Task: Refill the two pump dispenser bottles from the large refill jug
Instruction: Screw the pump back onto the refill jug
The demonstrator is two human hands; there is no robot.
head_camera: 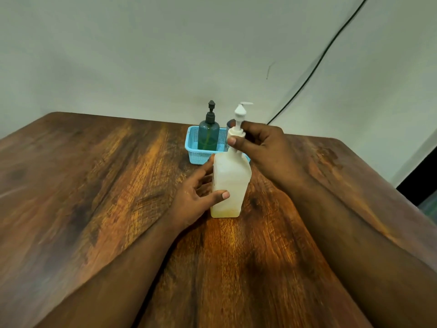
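Counted in head view:
- Pump dispenser bottles: 2. One white translucent bottle [229,185] at table centre, near; one dark green bottle [208,133] far, standing in basket.
- Pump heads: 2. White pump [239,119]; black pump [211,112].
- Baskets: 1, blue [196,152], far centre.
- Hands: 2. Left hand [196,200]; right hand [262,147].
- Tables: 1, wooden [94,185].
- Cables: 1, on wall, far right [314,69].
- Partly hidden item behind white pump: 1, kind not determinable.

Plain room: wooden table [94,185], bare wall [142,55].
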